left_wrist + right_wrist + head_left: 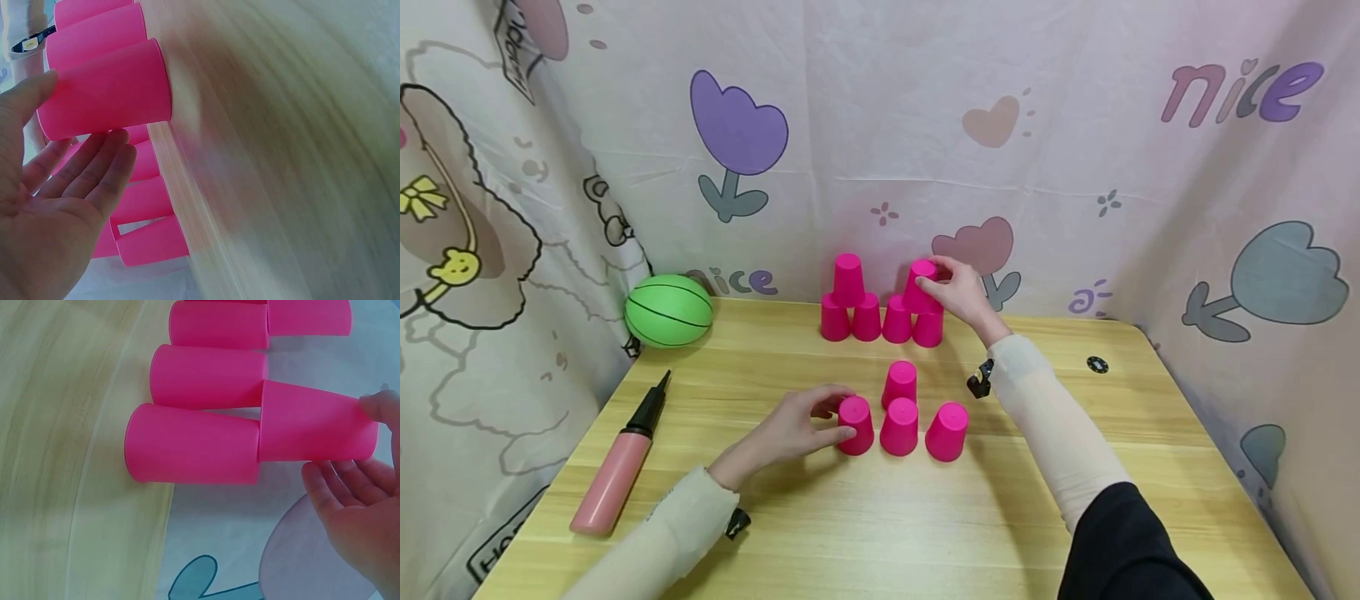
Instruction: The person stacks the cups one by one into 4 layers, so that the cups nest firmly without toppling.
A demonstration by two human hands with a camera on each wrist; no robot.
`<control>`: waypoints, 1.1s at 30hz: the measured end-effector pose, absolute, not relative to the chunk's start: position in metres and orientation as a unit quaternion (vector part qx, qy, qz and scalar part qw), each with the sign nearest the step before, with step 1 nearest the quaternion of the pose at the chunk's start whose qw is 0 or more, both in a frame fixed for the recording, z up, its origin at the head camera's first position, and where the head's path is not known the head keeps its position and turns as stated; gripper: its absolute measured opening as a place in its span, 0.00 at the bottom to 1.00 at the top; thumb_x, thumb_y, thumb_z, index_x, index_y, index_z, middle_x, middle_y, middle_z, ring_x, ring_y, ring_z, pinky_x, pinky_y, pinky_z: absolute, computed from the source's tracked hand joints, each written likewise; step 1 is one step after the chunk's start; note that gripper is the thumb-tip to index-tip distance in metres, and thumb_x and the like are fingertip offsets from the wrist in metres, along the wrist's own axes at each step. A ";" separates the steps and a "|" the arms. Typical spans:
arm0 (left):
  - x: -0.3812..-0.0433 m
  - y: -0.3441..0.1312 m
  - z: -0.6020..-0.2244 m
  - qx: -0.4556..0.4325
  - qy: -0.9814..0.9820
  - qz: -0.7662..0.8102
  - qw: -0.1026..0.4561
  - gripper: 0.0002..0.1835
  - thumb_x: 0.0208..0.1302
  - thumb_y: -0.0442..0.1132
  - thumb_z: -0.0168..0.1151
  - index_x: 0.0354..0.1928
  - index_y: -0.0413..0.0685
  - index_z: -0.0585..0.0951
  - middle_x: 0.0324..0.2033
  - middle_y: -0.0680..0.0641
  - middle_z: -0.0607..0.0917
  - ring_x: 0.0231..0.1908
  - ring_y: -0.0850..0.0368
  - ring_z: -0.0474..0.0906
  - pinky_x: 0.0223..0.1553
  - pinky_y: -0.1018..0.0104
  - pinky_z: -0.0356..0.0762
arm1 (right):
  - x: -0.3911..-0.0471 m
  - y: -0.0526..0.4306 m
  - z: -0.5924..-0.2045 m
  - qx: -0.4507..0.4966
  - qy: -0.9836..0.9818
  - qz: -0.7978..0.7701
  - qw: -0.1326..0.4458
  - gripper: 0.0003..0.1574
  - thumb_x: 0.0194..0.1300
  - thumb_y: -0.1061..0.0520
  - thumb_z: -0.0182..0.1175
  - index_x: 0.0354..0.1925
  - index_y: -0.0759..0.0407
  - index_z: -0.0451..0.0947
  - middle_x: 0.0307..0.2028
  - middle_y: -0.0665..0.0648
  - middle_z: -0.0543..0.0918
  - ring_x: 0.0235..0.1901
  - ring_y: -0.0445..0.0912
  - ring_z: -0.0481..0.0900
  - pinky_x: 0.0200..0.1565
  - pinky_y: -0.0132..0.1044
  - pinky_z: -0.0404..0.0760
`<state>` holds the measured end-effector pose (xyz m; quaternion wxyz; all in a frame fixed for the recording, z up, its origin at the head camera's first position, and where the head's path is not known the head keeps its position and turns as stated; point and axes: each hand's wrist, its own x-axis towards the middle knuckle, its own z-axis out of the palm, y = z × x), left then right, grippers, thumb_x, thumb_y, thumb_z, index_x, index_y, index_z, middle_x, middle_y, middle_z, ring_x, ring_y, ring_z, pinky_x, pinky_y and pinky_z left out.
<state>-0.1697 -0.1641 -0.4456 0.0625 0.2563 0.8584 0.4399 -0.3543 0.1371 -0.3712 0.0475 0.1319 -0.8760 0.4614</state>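
one inverted pink cup (918, 292), atop the rear right pair of cups (897, 322), is pinched by our right hand (961, 293); our left hand (796, 429) grips the leftmost front cup (857, 427) on the table (752, 358). we should centre the upper one squarely before loosening gently.

One of the hands (369, 528) holds a pink cup (317, 423) atop two lower cups (192, 445).

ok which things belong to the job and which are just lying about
Seemingly in the job:
back left cup stack
back right cup stack, right hand at top
four front cups, left hand on one

Apparently lying about:
green ball
pink pump
black disc
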 end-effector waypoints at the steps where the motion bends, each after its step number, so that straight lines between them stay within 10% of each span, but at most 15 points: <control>1: -0.170 -0.164 -0.446 0.255 0.859 0.440 0.062 0.29 0.65 0.48 0.77 0.66 0.51 0.79 0.57 0.51 0.87 0.54 0.55 0.86 0.60 0.55 0.86 | -0.354 0.137 -0.371 0.132 -0.877 0.459 0.047 0.36 0.70 0.47 0.68 0.71 0.55 0.75 0.59 0.61 0.84 0.57 0.55 0.82 0.57 0.48 0.87; 33: -0.197 -0.159 -0.417 0.251 0.865 0.435 -0.003 0.25 0.62 0.42 0.77 0.59 0.45 0.79 0.49 0.47 0.89 0.47 0.53 0.86 0.53 0.52 0.88 | -0.291 0.171 -0.356 0.165 -0.863 0.466 0.105 0.37 0.71 0.45 0.68 0.72 0.57 0.73 0.64 0.62 0.81 0.64 0.58 0.79 0.66 0.56 0.79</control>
